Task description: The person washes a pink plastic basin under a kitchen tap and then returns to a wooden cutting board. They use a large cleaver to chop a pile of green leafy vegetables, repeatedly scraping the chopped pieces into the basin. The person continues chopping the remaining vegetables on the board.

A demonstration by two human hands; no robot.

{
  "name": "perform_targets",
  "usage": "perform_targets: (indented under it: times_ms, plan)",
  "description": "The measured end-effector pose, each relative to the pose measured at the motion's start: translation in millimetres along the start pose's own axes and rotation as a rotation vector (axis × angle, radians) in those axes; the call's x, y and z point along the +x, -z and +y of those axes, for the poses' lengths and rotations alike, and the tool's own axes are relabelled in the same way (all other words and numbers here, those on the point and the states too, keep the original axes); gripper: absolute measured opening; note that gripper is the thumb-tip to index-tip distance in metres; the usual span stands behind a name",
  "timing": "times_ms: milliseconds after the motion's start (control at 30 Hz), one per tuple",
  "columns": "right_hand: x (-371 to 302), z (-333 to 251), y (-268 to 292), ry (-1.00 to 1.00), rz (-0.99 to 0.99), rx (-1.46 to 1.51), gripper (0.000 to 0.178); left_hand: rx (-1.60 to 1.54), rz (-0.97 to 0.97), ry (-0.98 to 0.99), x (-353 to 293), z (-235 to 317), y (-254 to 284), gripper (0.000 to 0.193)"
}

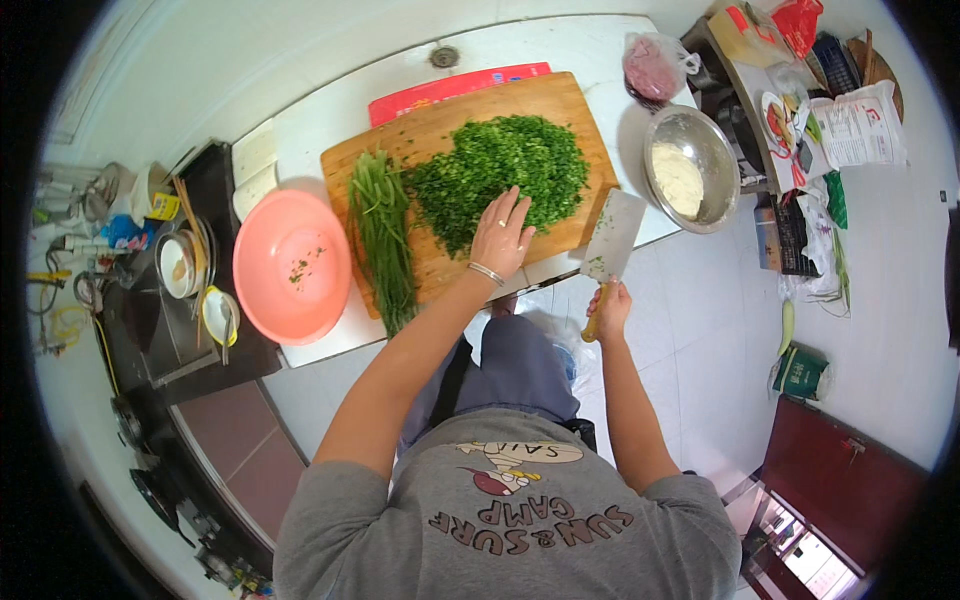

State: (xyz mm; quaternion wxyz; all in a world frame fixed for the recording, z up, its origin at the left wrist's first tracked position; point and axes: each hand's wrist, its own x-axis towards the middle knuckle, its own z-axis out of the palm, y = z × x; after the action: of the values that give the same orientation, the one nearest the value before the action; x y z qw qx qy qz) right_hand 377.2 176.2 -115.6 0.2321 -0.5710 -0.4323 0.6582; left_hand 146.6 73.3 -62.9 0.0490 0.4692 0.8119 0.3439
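My right hand (610, 310) grips the yellowish handle of a cleaver (615, 232), whose broad blade has green bits stuck to it and is held just past the board's right edge. Flat and with fingers apart, my left hand (503, 236) rests at the near edge of a heap of chopped green chives (515, 165). It wears a ring, with a bangle at the wrist. The heap covers much of a wooden cutting board (590, 110). To its left lies a bundle of uncut chives (382, 240), their ends hanging over the board's near edge.
A pink basin (265, 270) with a few green scraps stands left of the board. On the right are a steel bowl (725, 170) of flour and a plastic bag (655, 68) of pinkish meat. A red flat package (400, 104) lies behind the board. Shelves of goods line the right wall.
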Motion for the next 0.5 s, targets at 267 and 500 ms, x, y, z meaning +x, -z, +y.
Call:
perform_targets:
  times_ms: [267, 500]
  plan:
    - [31, 28, -4, -0.081, -0.087, -0.02, 0.032, 0.22, -0.069, -0.005, 57, 9, -76, 0.054]
    - [29, 20, -44, -0.102, -0.194, -0.054, 0.03, 0.26, -0.096, 0.045, 77, 12, -100, 0.059]
